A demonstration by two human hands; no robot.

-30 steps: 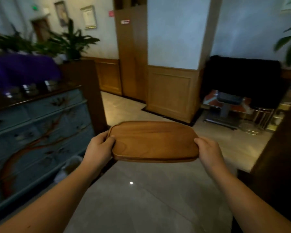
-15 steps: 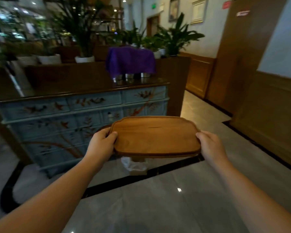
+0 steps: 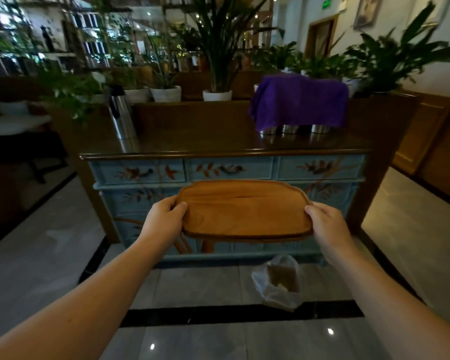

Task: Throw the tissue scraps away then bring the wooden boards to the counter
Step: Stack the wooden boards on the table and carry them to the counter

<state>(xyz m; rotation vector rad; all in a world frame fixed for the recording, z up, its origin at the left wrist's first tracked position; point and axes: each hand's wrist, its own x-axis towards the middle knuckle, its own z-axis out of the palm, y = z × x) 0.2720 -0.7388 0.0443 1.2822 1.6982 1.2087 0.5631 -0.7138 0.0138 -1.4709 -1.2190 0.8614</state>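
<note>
I hold the wooden boards (image 3: 242, 209), a flat brown stack with rounded corners, level in front of me at chest height. My left hand (image 3: 164, 220) grips the left end and my right hand (image 3: 326, 224) grips the right end. Straight ahead stands the counter (image 3: 192, 141), a dark polished top on a blue painted drawer chest with leaf patterns. The boards hang in front of its drawers, below the level of its top. A small bin lined with a clear plastic bag (image 3: 278, 281) sits on the floor at the foot of the counter.
On the counter stand a steel thermos (image 3: 121, 113) at the left and a purple cloth (image 3: 299, 100) draped over metal canisters at the right. Potted plants (image 3: 217, 48) line the ledge behind. A table stands at far left. Grey tiled floor with a black strip (image 3: 218, 314) lies underfoot.
The view has swung left from the hallway until the counter faces me squarely and closer. Both hands keep the same grip on the boards.
</note>
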